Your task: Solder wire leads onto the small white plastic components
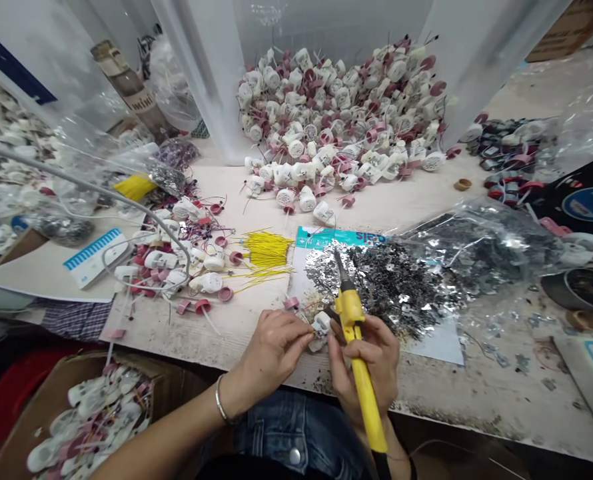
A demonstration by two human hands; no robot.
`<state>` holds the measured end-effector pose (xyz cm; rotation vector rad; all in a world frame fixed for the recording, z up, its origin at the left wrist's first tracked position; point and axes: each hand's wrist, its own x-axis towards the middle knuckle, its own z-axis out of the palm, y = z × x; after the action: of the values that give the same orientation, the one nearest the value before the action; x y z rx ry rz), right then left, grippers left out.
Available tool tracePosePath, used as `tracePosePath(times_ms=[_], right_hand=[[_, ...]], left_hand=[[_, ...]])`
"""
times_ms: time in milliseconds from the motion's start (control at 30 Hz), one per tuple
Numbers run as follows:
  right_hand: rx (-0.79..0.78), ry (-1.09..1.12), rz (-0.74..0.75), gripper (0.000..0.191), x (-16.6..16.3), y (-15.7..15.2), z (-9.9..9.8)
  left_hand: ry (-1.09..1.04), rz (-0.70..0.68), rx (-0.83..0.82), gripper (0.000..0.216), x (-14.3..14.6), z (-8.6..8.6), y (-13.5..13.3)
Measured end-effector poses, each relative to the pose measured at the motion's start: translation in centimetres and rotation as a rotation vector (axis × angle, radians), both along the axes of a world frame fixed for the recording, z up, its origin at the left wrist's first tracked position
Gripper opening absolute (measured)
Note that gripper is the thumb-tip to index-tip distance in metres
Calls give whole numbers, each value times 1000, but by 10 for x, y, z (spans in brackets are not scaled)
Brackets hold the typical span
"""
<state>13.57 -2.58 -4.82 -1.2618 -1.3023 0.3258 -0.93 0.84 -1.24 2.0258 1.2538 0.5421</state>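
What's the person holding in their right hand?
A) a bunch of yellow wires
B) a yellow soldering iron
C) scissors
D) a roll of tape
B: the right hand is closed around the yellow handle of the soldering iron, while the left hand pinches a small white plastic part.

Only blurred, upside-down lettering on teal card (326, 237)
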Motion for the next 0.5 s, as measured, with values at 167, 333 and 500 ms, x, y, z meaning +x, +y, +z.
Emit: tracePosePath(times_ms=[167,333,500], right_hand=[[-73,27,106,18,1,-5,7],[-29,74,0,21,11,-14,12],[72,-86,28,34,33,-37,17]], left_hand=[[-30,11,-74,17,0,0,0],[-104,123,-154,11,-3,-4,-1],[-48,103,-38,12,-8,-6,-5]])
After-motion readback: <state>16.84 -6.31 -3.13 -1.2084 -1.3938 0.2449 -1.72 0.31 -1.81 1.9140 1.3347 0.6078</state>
